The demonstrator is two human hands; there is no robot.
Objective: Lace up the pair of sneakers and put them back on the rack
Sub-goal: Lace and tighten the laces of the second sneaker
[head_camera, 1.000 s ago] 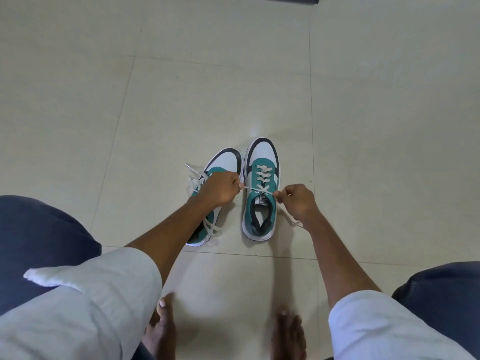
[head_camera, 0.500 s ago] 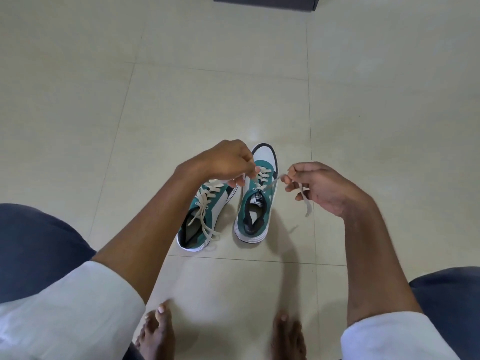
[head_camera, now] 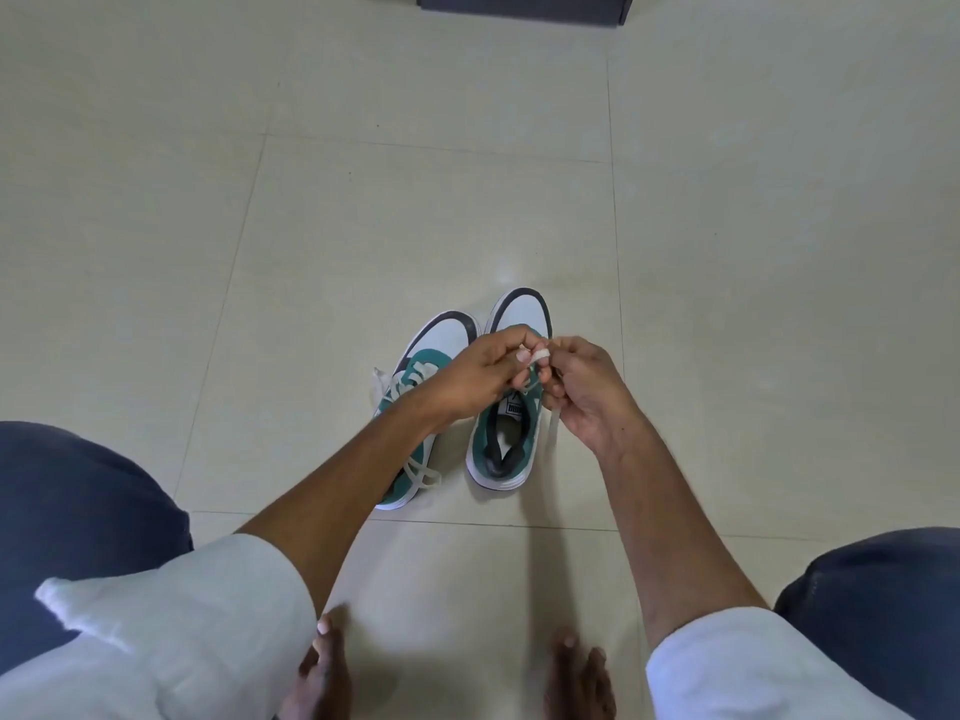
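Two green, white and black sneakers stand side by side on the tiled floor. The left sneaker (head_camera: 415, 356) lies partly under my left forearm, with loose white laces trailing at its side. The right sneaker (head_camera: 506, 439) has its opening facing me. My left hand (head_camera: 483, 374) and my right hand (head_camera: 587, 392) meet just above the right sneaker's tongue. Both pinch the ends of its white lace (head_camera: 537, 358) between fingertips. One lace end (head_camera: 551, 423) hangs down from my right hand.
A dark piece of furniture (head_camera: 524, 7) shows its base at the top edge of the view. My bare feet (head_camera: 576, 678) rest on the floor near the bottom, and my knees in dark trousers frame both sides.
My hands, which held the lace ends apart, have come together over the right sneaker. The view has tilted up, showing more of the dark furniture.
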